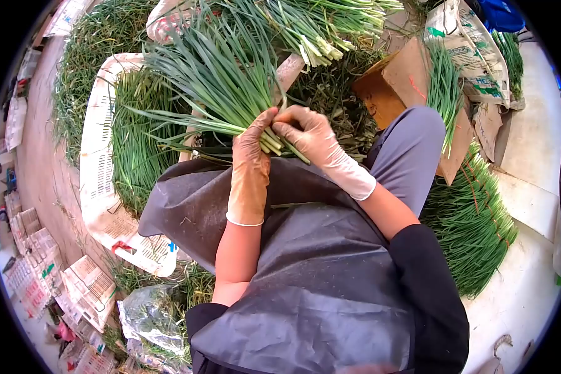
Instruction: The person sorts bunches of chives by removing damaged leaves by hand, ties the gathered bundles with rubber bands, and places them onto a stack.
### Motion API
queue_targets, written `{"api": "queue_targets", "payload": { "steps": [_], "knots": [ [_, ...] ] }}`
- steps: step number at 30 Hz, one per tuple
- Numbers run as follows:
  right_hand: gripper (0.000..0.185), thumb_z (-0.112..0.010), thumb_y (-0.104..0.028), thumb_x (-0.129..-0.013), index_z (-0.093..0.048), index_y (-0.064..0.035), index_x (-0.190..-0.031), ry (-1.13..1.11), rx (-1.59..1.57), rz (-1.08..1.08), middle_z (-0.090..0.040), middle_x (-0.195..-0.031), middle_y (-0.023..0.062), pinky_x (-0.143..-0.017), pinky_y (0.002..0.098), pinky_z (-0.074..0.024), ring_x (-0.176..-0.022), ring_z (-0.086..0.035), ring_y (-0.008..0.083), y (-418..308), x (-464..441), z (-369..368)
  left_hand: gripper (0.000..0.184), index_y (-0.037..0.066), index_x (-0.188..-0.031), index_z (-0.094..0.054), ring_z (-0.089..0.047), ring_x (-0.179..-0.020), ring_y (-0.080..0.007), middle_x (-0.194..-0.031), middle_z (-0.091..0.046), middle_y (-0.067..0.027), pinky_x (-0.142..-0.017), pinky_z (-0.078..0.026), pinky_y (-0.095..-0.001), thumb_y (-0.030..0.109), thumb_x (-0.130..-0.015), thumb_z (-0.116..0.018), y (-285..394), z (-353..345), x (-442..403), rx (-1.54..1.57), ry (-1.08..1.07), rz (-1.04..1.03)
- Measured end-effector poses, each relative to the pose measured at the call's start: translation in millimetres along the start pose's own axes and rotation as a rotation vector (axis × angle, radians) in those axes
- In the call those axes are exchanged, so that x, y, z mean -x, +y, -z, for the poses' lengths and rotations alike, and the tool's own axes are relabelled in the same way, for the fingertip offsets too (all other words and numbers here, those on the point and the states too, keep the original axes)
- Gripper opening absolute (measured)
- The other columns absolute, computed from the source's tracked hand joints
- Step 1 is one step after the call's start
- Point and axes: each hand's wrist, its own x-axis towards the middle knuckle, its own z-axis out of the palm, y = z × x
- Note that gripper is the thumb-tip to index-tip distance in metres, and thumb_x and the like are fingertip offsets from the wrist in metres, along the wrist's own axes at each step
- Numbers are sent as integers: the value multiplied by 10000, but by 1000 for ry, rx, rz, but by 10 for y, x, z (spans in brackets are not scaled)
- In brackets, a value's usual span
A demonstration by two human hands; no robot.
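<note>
My left hand, in a stained pale glove, is closed round the base of a bunch of green stalks above my dark apron. The long leaves fan out up and to the left, and the pale cut ends show just below my fingers. Close beside it, my right hand, gloved too, has its fingers pinched at the stalk ends, where a thin stalk slants down between the hands.
A white plastic basket holding greens stands at the left. More cut bunches lie ahead. At the right are a cardboard box, a printed bag and a large pile of tied greens. A clear plastic bag lies lower left.
</note>
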Motion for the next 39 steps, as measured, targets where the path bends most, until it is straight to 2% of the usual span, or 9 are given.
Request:
{"api": "queue_targets", "payload": {
  "steps": [5, 9, 11, 16, 19, 21, 32, 35, 39],
  "knots": [
    [265, -593, -295, -878, -600, -35, -833, -132, -402, -463, -534, -686, -18, -566, 206, -393, -624, -476, 64, -69, -180, -35, 275, -43, -993, -574, -628, -787, -212, -900, -636, -127, -694, -518, -290, 3, -741, -674, 88, 18, 9, -46, 26, 4],
    [310, -621, -345, -845, -647, -39, -812, -53, -509, -346, -570, -662, -11, -555, 199, -395, -605, -479, 44, 114, -293, -18, 220, -61, -943, -599, -638, -800, -222, -924, -641, -152, -756, -504, -289, 0, -744, -668, 169, 59, -55, -36, 30, -135],
    [350, -538, -357, -866, -644, -23, -850, -131, 414, -246, -658, -787, 117, -659, 338, -468, -745, -623, 245, 370, -370, 194, 245, -48, -959, -600, -641, -778, -201, -880, -646, -116, -714, -525, -275, 24, -743, -691, 378, 55, 23, 92, 15, -174],
    [351, -564, -328, -868, -601, -5, -998, -68, 721, -220, -661, -826, 107, -697, 309, -477, -738, -624, 199, 189, -458, -99, 271, -7, -1040, -557, -575, -661, -147, -844, -609, -78, -609, -502, -257, 4, -786, -652, 570, -9, 125, 116, -79, -301],
    [276, -638, -264, -829, -619, -12, -941, -248, -82, -533, -659, -781, 40, -568, 237, -452, -621, -592, 90, 139, -551, -49, 270, 7, -1054, -544, -479, -624, -97, -793, -556, -20, -562, -401, -227, 27, -804, -641, 591, -21, 18, 41, -89, -423],
    [257, -631, -262, -837, -635, -17, -916, -164, -397, -488, -647, -758, 15, -566, 230, -440, -602, -562, 77, -129, -438, 100, 266, 17, -1050, -545, -434, -596, -87, -747, -514, 3, -542, -354, -223, 21, -802, -642, 576, 72, 24, 73, -106, -329],
    [285, -515, -266, -919, -604, 5, -938, -1, -268, -290, -596, -645, 27, -555, 231, -424, -561, -518, 87, 18, -70, 75, 207, -3, -879, -615, -554, -589, -116, -787, -634, -66, -518, -445, -223, 42, -709, -723, -12, -103, -5, -161, 29, -121],
    [228, -511, -238, -909, -606, -31, -893, -58, 83, 78, -587, -629, 53, -558, 281, -435, -555, -557, 164, 86, -32, -37, 211, -13, -871, -625, -563, -585, -127, -746, -622, -56, -510, -447, -228, 27, -691, -728, -34, -73, -13, -190, 61, -167],
    [194, -498, -219, -893, -611, -62, -878, 120, 376, 59, -616, -684, 91, -563, 337, -465, -594, -605, 244, 35, 63, 41, 225, -34, -874, -630, -561, -587, -128, -739, -616, -56, -506, -445, -245, 10, -675, -725, 11, -62, -72, -176, 184, -242]
  ]
}}
